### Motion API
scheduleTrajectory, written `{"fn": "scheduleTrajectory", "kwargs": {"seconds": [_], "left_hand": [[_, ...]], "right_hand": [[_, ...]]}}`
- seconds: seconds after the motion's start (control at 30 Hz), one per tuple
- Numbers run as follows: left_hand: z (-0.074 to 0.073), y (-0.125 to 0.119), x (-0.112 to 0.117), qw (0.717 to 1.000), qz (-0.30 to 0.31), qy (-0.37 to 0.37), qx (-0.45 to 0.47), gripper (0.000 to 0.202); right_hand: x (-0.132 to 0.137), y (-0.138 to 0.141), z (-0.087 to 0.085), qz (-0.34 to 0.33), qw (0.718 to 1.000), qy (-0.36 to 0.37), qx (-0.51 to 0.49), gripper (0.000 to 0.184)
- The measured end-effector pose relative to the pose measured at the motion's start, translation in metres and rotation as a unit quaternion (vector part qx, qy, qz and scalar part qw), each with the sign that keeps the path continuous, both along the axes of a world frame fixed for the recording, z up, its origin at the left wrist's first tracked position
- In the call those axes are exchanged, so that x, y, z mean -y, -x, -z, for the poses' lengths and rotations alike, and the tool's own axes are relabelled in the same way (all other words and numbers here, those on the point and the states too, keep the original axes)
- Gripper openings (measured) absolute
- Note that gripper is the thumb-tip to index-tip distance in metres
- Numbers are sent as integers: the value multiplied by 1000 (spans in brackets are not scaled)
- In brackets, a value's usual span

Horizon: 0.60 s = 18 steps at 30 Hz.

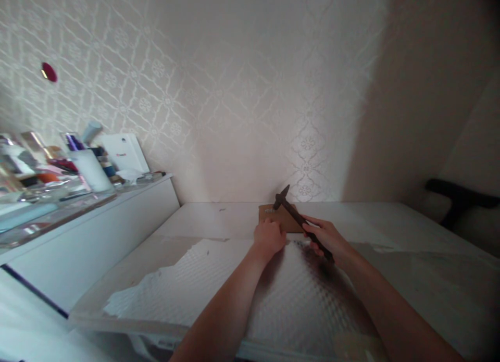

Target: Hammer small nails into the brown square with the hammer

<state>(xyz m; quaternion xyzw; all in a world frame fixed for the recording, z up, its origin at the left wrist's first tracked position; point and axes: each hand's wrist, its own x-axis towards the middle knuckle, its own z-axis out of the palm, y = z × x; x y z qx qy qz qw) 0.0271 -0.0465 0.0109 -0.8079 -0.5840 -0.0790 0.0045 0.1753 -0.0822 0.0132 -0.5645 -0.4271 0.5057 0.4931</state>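
Dark hammer [296, 215] (perhaps rusty) in clenched right hand [327, 236], grip of left hand [270, 236] unclear.

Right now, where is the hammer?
The hammer is just right of centre in the head view, held in the right hand by the brown board.

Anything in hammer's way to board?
Nothing large; pale bits on the board beside the hammer's head, too small to identify. The left hand is at the board's near left, below the head.
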Motion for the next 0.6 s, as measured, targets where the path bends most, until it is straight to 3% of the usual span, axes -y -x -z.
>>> {"fn": "scheduleTrajectory", "kwargs": {"seconds": [0.6], "left_hand": [[1,0,-1,1000,0,-4,1,35]], "right_hand": [[1,1,-4,10,1000,3,8,45]]}}
